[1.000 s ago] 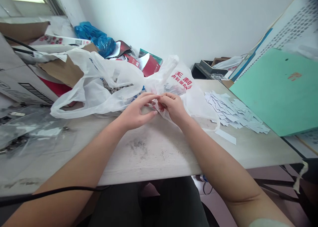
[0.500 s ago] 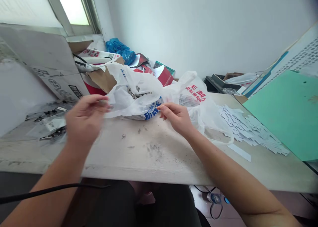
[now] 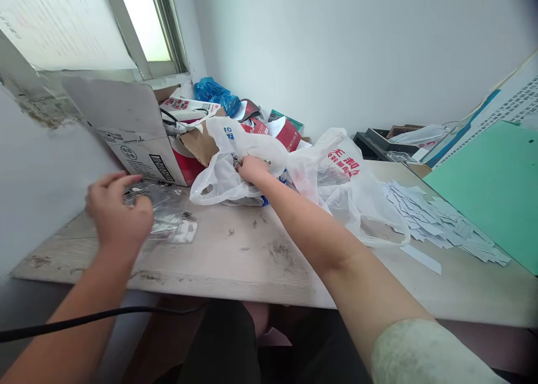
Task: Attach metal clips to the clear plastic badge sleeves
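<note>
My right hand point(image 3: 252, 169) reaches into the mouth of a white plastic bag point(image 3: 222, 179) on the wooden table point(image 3: 260, 260). Its fingers are curled among small dark metal bits inside, and what they grip is hidden. A second white bag with red print point(image 3: 344, 174) lies just to the right, against my right forearm. My left hand point(image 3: 115, 210) hovers at the table's left, fingers loosely spread, touching a heap of small clear plastic packets point(image 3: 170, 218). It holds nothing that I can see.
An open cardboard box point(image 3: 134, 132) stands behind the packets under the window. Red cartons point(image 3: 290, 132) and a blue bag point(image 3: 214, 89) sit at the back. White paper slips point(image 3: 437, 221) and a green board point(image 3: 496, 188) are on the right. A black cable point(image 3: 84, 319) crosses my left arm.
My left hand let go of the bag and swung left to the clear packets. My right hand moved from the bag's front edge up into its mouth. The view turned left.
</note>
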The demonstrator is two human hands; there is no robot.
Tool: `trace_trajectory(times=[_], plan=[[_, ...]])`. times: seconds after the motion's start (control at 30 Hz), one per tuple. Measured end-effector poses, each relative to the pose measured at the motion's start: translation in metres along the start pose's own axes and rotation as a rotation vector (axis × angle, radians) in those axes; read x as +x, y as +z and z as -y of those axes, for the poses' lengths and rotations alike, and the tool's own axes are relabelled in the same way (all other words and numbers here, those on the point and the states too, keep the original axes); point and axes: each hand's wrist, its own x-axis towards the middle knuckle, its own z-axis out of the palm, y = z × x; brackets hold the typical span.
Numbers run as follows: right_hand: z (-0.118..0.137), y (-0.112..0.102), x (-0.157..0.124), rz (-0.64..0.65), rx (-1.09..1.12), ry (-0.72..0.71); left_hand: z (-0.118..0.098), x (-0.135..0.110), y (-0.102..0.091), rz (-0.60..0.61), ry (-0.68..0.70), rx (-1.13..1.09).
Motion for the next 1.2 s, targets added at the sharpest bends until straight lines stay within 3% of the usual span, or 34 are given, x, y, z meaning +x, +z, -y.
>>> trace_trajectory(times=[0.03, 0.07, 0.13, 0.27, 0.47, 0.57, 0.63, 0.8, 0.9, 0.97, 1.03, 1.1, 1.2], plan=[[-0.002, 0.001, 0.000, -0.013, 0.005, -0.002, -0.020, -0.014, 0.004, -0.051, 0.086, -0.050], [-0.005, 0.001, 0.000, -0.024, 0.010, -0.008, -0.038, -0.026, 0.008, 0.036, 0.151, -0.087], [-0.012, 0.000, -0.001, -0.039, 0.019, -0.023, -0.071, -0.043, 0.018, 0.075, 0.249, -0.226], [-0.024, -0.004, -0.003, -0.039, 0.017, -0.026, -0.112, -0.052, 0.046, 0.138, 0.324, -0.461], [-0.025, 0.004, 0.001, 0.020, 0.030, -0.042, -0.127, -0.083, 0.091, 0.397, 0.399, -0.560], [-0.026, 0.007, 0.000, -0.037, 0.061, -0.054, -0.121, -0.099, 0.107, 0.581, 0.520, -0.545], [-0.029, 0.005, -0.005, -0.107, 0.087, -0.066, -0.116, -0.104, 0.113, 0.636, 0.544, -0.508], [-0.043, -0.014, -0.023, -0.310, 0.217, -0.120, -0.121, -0.103, 0.115, 0.636, 0.446, -0.591], [-0.058, -0.026, -0.038, -0.408, 0.517, -0.160, -0.143, -0.093, 0.114, 0.603, 0.382, -0.695], [-0.071, -0.032, -0.053, -0.427, 0.741, -0.168, -0.163, -0.078, 0.121, 0.481, 0.333, -0.699], [-0.086, -0.036, -0.071, -0.442, 0.907, -0.172, -0.180, -0.059, 0.138, 0.317, 0.282, -0.671], [-0.101, -0.035, -0.086, -0.451, 0.954, -0.166, -0.189, -0.042, 0.163, 0.231, 0.226, -0.655], [-0.116, -0.027, -0.095, -0.482, 0.951, -0.168, -0.186, -0.032, 0.200, 0.334, 0.114, -0.629]])
